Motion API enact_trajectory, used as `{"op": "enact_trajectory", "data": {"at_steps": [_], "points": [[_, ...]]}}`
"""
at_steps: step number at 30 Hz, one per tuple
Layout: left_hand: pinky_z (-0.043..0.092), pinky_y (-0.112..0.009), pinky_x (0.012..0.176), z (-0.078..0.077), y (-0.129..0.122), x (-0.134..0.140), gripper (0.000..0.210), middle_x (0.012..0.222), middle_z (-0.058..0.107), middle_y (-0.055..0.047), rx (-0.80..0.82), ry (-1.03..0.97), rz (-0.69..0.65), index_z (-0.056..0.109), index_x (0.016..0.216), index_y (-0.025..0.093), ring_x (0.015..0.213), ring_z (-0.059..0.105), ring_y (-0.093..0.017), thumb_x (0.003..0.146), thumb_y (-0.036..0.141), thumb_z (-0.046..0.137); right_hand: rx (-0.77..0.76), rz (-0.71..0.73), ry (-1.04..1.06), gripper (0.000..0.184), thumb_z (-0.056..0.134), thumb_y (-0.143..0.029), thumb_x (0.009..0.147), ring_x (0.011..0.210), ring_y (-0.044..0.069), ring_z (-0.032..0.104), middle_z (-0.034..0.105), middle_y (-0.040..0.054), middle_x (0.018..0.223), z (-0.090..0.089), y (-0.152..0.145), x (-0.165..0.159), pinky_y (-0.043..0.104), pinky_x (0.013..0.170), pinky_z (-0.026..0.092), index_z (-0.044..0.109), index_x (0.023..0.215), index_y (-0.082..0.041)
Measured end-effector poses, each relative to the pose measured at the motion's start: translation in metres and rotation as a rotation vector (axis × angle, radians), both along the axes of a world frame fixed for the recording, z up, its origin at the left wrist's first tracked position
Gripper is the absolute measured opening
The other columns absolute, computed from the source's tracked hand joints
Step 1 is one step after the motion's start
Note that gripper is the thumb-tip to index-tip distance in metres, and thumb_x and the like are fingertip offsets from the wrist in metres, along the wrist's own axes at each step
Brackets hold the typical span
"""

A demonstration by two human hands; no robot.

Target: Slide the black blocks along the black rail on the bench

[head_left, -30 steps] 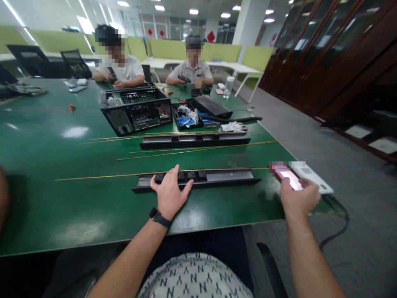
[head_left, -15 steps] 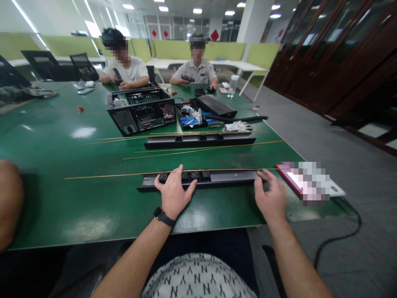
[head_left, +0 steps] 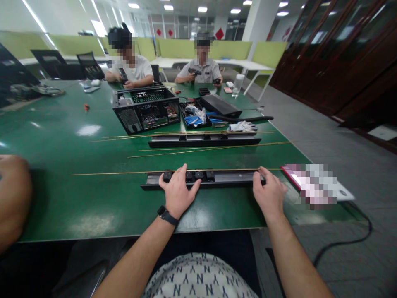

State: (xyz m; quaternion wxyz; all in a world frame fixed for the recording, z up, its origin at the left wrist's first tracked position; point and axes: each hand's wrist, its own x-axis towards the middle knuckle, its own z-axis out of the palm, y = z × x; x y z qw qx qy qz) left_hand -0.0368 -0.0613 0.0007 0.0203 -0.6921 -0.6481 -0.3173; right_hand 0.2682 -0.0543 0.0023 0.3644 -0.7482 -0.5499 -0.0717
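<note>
Looking through the head view only:
Left hand: the left hand (head_left: 178,192) lies flat, fingers spread and released, palm down on the near power strip housing (head_left: 229,178); the fingertips touch the black socket modules (head_left: 194,175) seated in its channel. A dark watch (head_left: 167,215) sits on the wrist.
Right hand: the right hand (head_left: 269,193) rests at the housing's right end, about 3 o'clock from the left hand, fingers curled loosely over the end of the rail; whether it truly clamps the rail I cannot tell.
Near housing: long dark rail lying crosswise on the green table (head_left: 93,198), close to the near edge, between the two hands.
Brass rod: a thin brass rod (head_left: 118,172) lies just behind the housing, running out toward 9 o'clock.
Second housing: another dark rail (head_left: 204,141) lies at 12 o'clock from the first, with more brass rods (head_left: 217,147) beside it.
Computer case: an open black case (head_left: 145,108) stands at 11 o'clock, farther back.
Gloves: white work gloves (head_left: 243,126) lie at 1 o'clock.
Blurred device: a pixelated flat object (head_left: 316,184) sits at 3 o'clock on the table corner.
Others: two seated people (head_left: 201,70) work at the far end; another person's hand (head_left: 12,194) shows at 9 o'clock.
</note>
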Motion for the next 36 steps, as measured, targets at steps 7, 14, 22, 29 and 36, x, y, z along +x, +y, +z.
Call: {"op": "enact_trajectory", "data": {"at_steps": [7,14,22,29,36], "points": [[0.014,-0.065,0.121,0.001,0.0,0.0,0.068,0.138,0.07,-0.019,-0.01,-0.002,-0.005,0.048,0.154,0.02,0.13,0.063,-0.037,0.098,0.058,0.057,0.014,0.059,-0.014,0.042,0.047,-0.045,0.098,0.112,0.028,0.068,0.078,0.0122,0.118,0.005,-0.003,-0.018,0.046,0.107,0.035,0.073,0.12,-0.02],[0.014,-0.065,0.121,0.001,-0.001,0.0,0.067,0.139,0.07,-0.019,0.01,-0.011,-0.014,0.049,0.153,0.02,0.129,0.063,-0.036,0.098,0.056,0.058,0.047,0.148,-0.041,0.039,0.049,-0.043,0.099,0.109,0.026,0.069,0.079,0.0117,0.115,0.004,-0.005,-0.046,0.044,0.106,0.034,0.072,0.119,-0.019],[0.015,-0.066,0.121,0.002,-0.001,0.0,0.067,0.138,0.071,-0.019,0.031,-0.007,-0.018,0.05,0.152,0.019,0.128,0.064,-0.036,0.098,0.056,0.058,0.051,0.298,-0.011,0.036,0.053,-0.041,0.1,0.111,0.025,0.071,0.079,0.011,0.117,0.007,-0.007,-0.072,0.044,0.107,0.035,0.071,0.121,-0.019],[0.015,-0.065,0.121,0.0,0.0,0.0,0.067,0.137,0.071,-0.019,0.045,-0.002,-0.012,0.049,0.153,0.019,0.127,0.065,-0.036,0.097,0.056,0.06,0.056,0.426,-0.011,0.05,0.062,-0.048,0.095,0.115,0.028,0.069,0.078,0.0119,0.12,0.009,-0.006,-0.099,0.047,0.109,0.036,0.064,0.136,-0.019],[0.014,-0.065,0.121,-0.003,0.0,0.0,0.068,0.139,0.07,-0.019,0.045,-0.003,-0.018,0.048,0.153,0.019,0.129,0.064,-0.036,0.098,0.057,0.059,0.033,0.51,-0.055,0.042,0.062,-0.047,0.098,0.112,0.026,0.068,0.078,0.01,0.118,0.006,0.002,-0.115,0.045,0.104,0.038,0.071,0.13,-0.022]]}}
